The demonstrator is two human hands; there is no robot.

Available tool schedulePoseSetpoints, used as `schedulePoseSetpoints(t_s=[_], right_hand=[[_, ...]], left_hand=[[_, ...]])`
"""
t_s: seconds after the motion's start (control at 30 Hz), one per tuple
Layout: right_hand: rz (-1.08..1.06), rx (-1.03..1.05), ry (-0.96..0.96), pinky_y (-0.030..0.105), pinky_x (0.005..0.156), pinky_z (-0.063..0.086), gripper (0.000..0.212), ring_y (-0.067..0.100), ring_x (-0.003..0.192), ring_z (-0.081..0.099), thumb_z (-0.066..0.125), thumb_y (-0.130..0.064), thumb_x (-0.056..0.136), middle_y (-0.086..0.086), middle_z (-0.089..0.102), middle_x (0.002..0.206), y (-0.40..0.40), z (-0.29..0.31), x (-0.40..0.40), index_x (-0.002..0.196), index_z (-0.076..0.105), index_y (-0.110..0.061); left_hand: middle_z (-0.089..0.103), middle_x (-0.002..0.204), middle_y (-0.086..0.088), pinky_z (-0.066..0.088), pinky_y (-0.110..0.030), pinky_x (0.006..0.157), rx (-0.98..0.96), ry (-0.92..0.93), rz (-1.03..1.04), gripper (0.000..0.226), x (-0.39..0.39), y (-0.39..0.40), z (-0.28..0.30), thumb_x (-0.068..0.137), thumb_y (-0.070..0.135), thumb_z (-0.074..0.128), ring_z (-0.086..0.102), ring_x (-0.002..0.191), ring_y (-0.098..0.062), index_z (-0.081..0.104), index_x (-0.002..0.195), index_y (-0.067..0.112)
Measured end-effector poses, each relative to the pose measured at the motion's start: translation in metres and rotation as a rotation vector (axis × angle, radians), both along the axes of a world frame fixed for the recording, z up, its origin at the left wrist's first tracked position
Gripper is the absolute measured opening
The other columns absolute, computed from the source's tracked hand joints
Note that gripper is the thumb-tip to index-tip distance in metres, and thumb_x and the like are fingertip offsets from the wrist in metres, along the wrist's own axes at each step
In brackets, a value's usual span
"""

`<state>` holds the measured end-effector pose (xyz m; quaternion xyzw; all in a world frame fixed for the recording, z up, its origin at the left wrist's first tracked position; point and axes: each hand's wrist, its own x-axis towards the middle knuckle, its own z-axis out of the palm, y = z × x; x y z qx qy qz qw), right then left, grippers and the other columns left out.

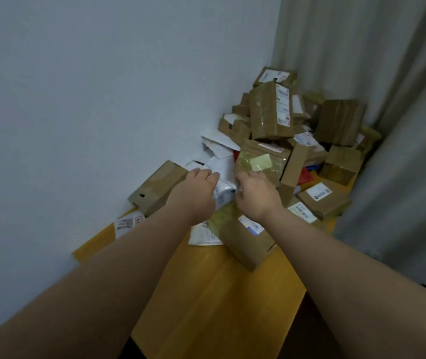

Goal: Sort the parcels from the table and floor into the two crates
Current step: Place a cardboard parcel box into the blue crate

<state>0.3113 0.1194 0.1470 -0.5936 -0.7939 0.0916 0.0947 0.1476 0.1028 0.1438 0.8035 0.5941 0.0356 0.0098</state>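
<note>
Lighting: dim, flat, bluish; source not showing. Shadows lying soft under the parcels (284, 141) at 1 o'clock. Tape glinting faintly. Focus: whole frame running soft, labels unreadable. Wide-angle stretch bending the forearms (103, 281) toward 7 and 5 o'clock.

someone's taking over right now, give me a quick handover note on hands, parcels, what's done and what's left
Left hand: reaching into the pile, fingers on a silver-white plastic mailer; grip not clear.
Right hand: at the same mailer from the other side, fingers curled; grip not clear.
Parcels: cardboard boxes and mailers heaped on the yellow table in the corner between wall and curtain. A taped box leans beside the left hand.
Done: cannot tell; no crates in view.
Left: lift out the mailer, then sort the rest of the pile.
</note>
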Motion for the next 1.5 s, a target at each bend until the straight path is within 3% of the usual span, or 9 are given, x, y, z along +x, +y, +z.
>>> schedulePoseSetpoints(t_s=[0.17,0.33,0.5,0.63,0.93,1.07,1.23,1.33,1.5], right_hand=[[-0.151,0.034,0.031,0.038,0.103,0.034,0.046,0.031,0.128,0.035,0.049,-0.019,0.094,0.014,0.043,0.138,0.053,-0.005,0.060,0.137,0.040,-0.008],[-0.311,0.073,0.116,0.040,0.103,0.033,0.052,0.034,0.125,0.035,0.053,-0.028,0.093,0.016,0.041,0.136,0.086,-0.023,0.093,0.137,0.036,-0.007],[-0.358,0.039,0.163,0.045,0.111,0.026,0.066,0.034,0.139,0.021,0.049,-0.043,0.094,0.015,0.026,0.151,0.106,-0.042,0.107,0.146,0.024,-0.010],[-0.365,0.001,0.175,0.045,0.112,0.025,0.067,0.032,0.141,0.019,0.044,-0.047,0.096,0.013,0.023,0.154,0.119,-0.053,0.116,0.148,0.022,-0.012],[-0.336,-0.102,0.241,0.046,0.108,0.034,0.064,0.033,0.132,0.033,0.040,-0.048,0.098,0.013,0.036,0.146,0.129,-0.064,0.118,0.148,0.024,-0.012],[-0.329,-0.127,0.259,0.047,0.108,0.035,0.067,0.033,0.135,0.033,0.035,-0.053,0.098,0.013,0.035,0.150,0.125,-0.062,0.114,0.150,0.022,-0.014],[-0.343,-0.116,0.300,0.046,0.110,0.031,0.070,0.033,0.139,0.029,0.025,-0.059,0.098,0.013,0.033,0.153,0.110,-0.054,0.108,0.151,0.021,-0.013],[-0.342,-0.122,0.316,0.049,0.112,0.029,0.071,0.032,0.142,0.025,0.022,-0.059,0.098,0.011,0.029,0.156,0.096,-0.046,0.096,0.152,0.020,-0.014],[-0.329,-0.088,0.321,0.048,0.114,0.026,0.071,0.032,0.141,0.027,0.019,-0.058,0.098,0.012,0.031,0.155,0.066,-0.036,0.069,0.152,0.021,-0.012]], left_hand=[[0.035,0.148,-0.010,0.035,-0.042,0.108,0.002,-0.070,-0.011,0.063,0.057,0.059,0.005,0.093,0.027,0.053,0.028,0.137,-0.029,0.028,0.148,0.010],[0.012,0.159,-0.010,0.037,-0.048,0.109,-0.054,-0.078,0.043,0.088,0.087,0.104,-0.001,0.089,0.020,0.063,0.015,0.145,-0.030,0.004,0.154,0.016],[-0.017,0.159,-0.011,0.040,-0.053,0.105,-0.026,0.106,0.093,0.114,0.094,0.140,-0.016,0.084,0.018,0.072,0.000,0.148,-0.038,-0.021,0.149,0.033],[-0.026,0.156,-0.014,0.041,-0.057,0.103,0.015,0.189,0.102,0.123,0.099,0.156,-0.035,0.080,0.030,0.076,0.001,0.146,-0.043,-0.028,0.147,0.032],[-0.022,0.156,-0.020,0.039,-0.055,0.103,0.073,0.179,0.110,0.115,0.106,0.171,-0.063,0.083,0.024,0.072,0.024,0.140,-0.040,-0.022,0.150,0.023],[-0.005,0.158,-0.019,0.041,-0.052,0.102,0.112,0.170,0.083,0.103,0.102,0.170,-0.058,0.080,0.023,0.072,0.038,0.128,-0.040,-0.003,0.151,0.024],[-0.001,0.157,-0.016,0.043,-0.048,0.100,0.131,0.102,0.076,0.111,0.073,0.150,-0.044,0.070,0.039,0.080,0.039,0.127,-0.039,0.004,0.149,0.025],[0.003,0.156,-0.017,0.041,-0.048,0.100,0.161,0.068,0.060,0.106,0.052,0.127,-0.032,0.072,0.051,0.073,0.039,0.125,-0.039,0.009,0.151,0.022],[0.018,0.154,-0.023,0.045,-0.047,0.092,0.271,0.023,0.080,0.088,0.025,0.087,-0.010,0.077,0.040,0.070,0.048,0.115,-0.040,0.025,0.149,0.017]])
